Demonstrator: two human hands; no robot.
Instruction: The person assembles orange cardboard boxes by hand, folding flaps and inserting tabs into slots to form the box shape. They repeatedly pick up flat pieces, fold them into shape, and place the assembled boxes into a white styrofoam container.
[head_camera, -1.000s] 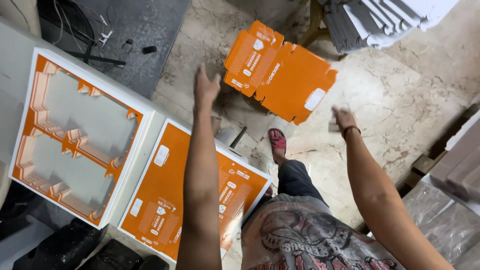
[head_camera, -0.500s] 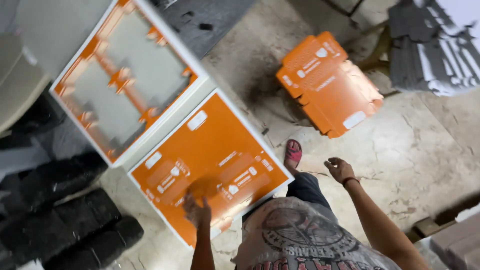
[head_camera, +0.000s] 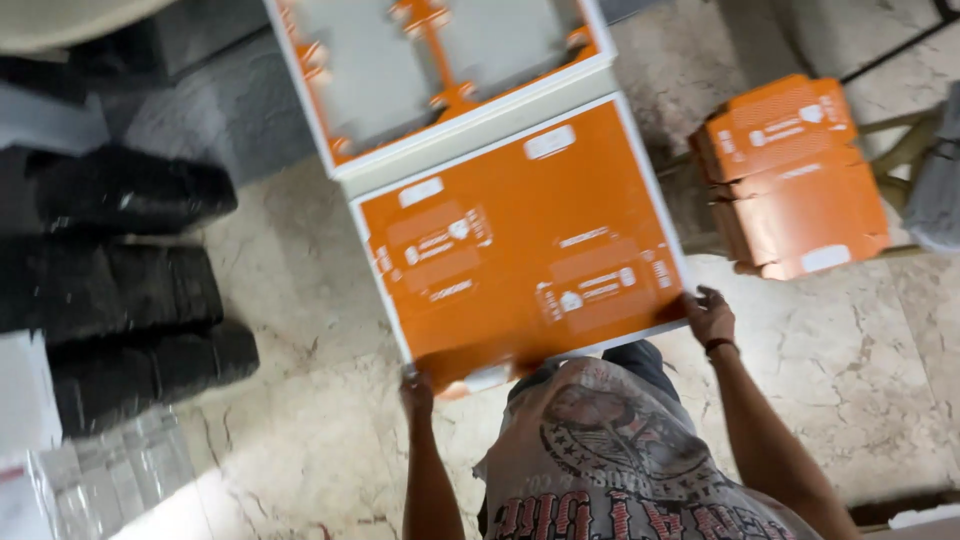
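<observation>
While motion blurs fine print, left hand (head_camera: 416, 392) and right hand (head_camera: 711, 317) pinch the near corners of a flat, glossy orange die-cut cardboard sheet (head_camera: 520, 250) atop its white-edged stack (head_camera: 480, 125); folded orange cartons (head_camera: 790, 180) lie at two o'clock.

The scene is evenly lit by soft, diffuse light, and the shadows are weak. A bright overexposed patch lies on the marble floor (head_camera: 190, 505) at the lower left corner. The whole picture is slightly blurred by motion; the near edge of the orange sheet (head_camera: 520, 260) and the left hand (head_camera: 416, 392) are smeared most. The black bundles (head_camera: 120, 290) on the left are dark and show little detail.
</observation>
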